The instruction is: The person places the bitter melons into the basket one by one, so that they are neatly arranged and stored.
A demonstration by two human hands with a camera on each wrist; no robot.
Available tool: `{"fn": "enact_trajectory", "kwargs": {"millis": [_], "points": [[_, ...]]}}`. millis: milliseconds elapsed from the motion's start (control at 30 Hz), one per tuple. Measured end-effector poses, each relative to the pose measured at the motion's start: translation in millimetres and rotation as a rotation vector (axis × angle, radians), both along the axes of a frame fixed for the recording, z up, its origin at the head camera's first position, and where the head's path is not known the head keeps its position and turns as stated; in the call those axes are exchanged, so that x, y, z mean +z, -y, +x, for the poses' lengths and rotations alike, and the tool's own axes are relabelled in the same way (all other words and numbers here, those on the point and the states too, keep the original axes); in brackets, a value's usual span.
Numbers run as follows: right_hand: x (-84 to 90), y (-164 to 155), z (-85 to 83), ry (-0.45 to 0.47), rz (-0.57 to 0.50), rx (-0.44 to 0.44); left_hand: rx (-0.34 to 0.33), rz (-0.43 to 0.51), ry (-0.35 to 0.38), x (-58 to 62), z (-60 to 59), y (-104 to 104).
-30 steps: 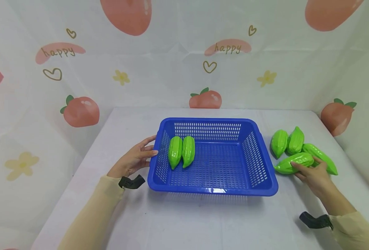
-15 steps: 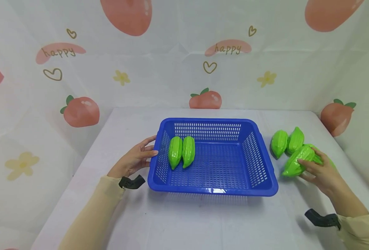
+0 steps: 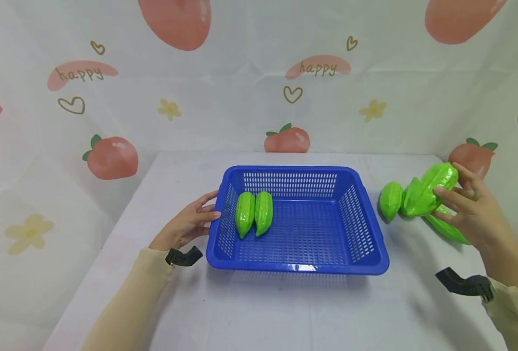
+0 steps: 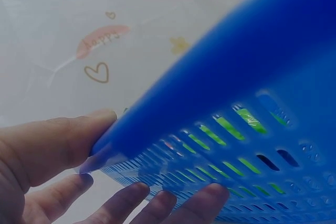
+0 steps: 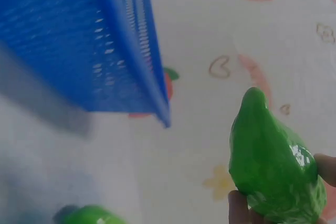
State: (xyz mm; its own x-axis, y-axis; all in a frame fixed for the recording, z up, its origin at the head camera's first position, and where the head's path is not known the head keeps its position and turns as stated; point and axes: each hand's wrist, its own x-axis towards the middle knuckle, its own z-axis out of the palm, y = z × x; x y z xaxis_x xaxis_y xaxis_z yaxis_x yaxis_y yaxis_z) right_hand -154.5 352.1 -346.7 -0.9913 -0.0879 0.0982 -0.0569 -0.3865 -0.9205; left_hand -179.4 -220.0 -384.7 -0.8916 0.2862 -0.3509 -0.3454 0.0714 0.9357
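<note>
White table (image 3: 285, 312), lifted green fruit (image 3: 430, 190)

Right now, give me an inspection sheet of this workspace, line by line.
Surface: white table, bare in front of the basket.
Job's things: blue basket with two green fruits side by side at its left end; a held green fruit lifted off the table; three loose green fruits lying right of the basket.
Clutter: nothing seen.
Hands: left hand rests on the basket's left wall, fingers straight; right hand grips the held green fruit.
Cables: nothing seen; a black camera mount sits on each wrist.
Surroundings: white backdrop cloth printed with peaches, hearts, flowers and "happy".
</note>
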Motion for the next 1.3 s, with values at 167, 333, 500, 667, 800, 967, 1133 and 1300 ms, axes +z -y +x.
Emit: {"fn": "enact_trajectory", "kwargs": {"millis": [167, 333, 500, 667, 800, 967, 1133, 1300], "points": [[21.9, 21.4, -5.1, -0.044, 0.014, 0.037, 0.004, 0.002, 0.002, -0.6, 0.3, 0.9], [38.9, 48.8, -10.7, -0.006, 0.024, 0.077, -0.016, 0.014, -0.008, -0.8, -0.2, 1.2], [54.2, 80.1, -14.5, -0.002, 0.119, 0.104, -0.021, 0.015, -0.008, 0.2, -0.3, 1.1], [65.1, 113.3, -18.8, -0.018, 0.171, 0.122, -0.025, 0.01, -0.008, 0.7, -0.3, 1.6], [69.5, 138.5, -22.7, -0.016, 0.186, 0.155, -0.029, 0.008, -0.012, 0.4, -0.2, 2.5], [67.1, 168.4, -28.2, 0.022, 0.264, 0.176, -0.031, 0.015, -0.014, 0.3, 0.2, 2.5], [53.8, 190.5, -37.1, 0.071, 0.325, 0.218, -0.025, 0.015, -0.011, 0.1, 0.3, 1.9], [39.4, 205.8, -50.3, 0.119, 0.408, 0.26, -0.029, 0.026, -0.012, -0.6, -0.5, 1.6]]}}
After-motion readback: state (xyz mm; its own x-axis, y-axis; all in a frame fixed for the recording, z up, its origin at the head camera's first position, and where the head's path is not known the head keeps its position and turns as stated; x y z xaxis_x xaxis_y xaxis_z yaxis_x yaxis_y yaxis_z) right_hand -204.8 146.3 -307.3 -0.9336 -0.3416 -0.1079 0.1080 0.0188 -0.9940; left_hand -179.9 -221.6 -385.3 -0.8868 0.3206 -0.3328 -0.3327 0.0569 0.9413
